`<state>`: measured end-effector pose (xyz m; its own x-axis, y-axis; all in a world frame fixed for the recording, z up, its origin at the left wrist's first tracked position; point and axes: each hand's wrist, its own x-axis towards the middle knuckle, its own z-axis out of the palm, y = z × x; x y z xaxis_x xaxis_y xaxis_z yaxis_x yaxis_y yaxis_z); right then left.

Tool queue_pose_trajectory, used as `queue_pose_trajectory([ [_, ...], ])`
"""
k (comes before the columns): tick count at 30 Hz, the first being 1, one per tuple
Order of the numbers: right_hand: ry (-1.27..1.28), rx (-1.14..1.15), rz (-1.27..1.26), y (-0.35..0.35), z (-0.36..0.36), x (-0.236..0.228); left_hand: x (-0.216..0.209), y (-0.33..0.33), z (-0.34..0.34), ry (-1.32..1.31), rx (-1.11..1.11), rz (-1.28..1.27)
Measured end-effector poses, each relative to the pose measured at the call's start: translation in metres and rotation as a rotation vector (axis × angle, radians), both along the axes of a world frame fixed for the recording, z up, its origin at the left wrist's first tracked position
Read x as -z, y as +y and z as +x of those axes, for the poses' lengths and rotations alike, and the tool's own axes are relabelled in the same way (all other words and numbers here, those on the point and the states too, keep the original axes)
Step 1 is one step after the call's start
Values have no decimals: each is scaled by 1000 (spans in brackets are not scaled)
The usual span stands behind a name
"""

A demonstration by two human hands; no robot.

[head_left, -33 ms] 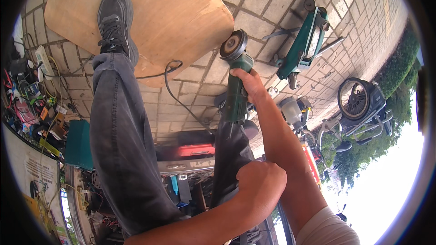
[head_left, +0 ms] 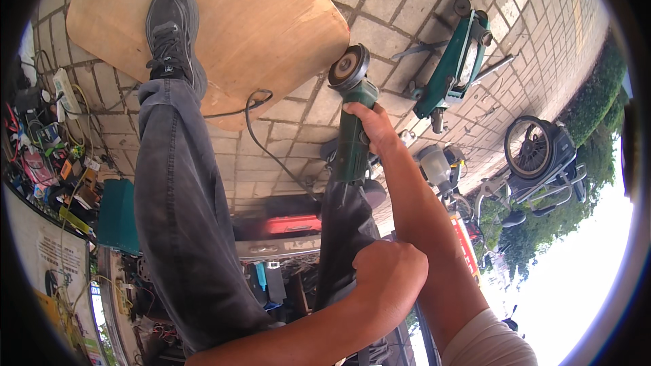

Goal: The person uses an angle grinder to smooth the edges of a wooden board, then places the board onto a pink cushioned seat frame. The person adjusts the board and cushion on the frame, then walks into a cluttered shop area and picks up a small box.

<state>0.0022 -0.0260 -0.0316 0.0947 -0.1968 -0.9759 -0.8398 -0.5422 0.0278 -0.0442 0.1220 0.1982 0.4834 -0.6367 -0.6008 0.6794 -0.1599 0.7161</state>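
Observation:
My right hand [head_left: 371, 125] is wrapped round the body of a dark green angle grinder [head_left: 354, 142]. The grinder stands out in front of my right trouser leg, its round brown disc and dark guard at the far end, close to the corner of a plywood board [head_left: 271, 20]. My left hand [head_left: 390, 268] is closed in a fist beside my right forearm. Its curled fingers face away, so whatever may be inside is hidden. My left shoe [head_left: 171, 30] is planted on the board. A black cord [head_left: 261, 142] loops from the board's edge over the paving towards my right leg.
A green floor jack [head_left: 451, 68] lies on the brick paving to the right. Beyond it is a wheeled vehicle [head_left: 529, 146] near a hedge. On the left are a teal box [head_left: 117, 215], a white power strip [head_left: 66, 95] and cluttered tools. A red object [head_left: 293, 224] sits between my legs.

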Motion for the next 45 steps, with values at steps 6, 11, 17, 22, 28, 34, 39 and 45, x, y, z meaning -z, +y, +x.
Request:
queue_pose_trajectory([
  [6,21,93,24,4,-11,-4,0,-2,-3,14,18,-24],
  [11,57,162,26,9,-21,-8,0,-4,-5,32,35,-21],
  [17,103,258,43,5,-44,-3,4,-3,-3,63,109,-37],
  [22,65,248,68,3,-42,-2,7,2,-2,-8,118,-39],
  [28,-23,-27,58,-9,-1,-8,6,4,-2,-102,68,30],
  [34,-50,-333,96,-37,32,7,11,3,7,-75,211,27],
  [39,-48,-242,96,-34,46,5,20,-4,14,-19,359,39],
  [45,-51,-66,158,-35,35,-10,27,-18,19,26,504,93],
])
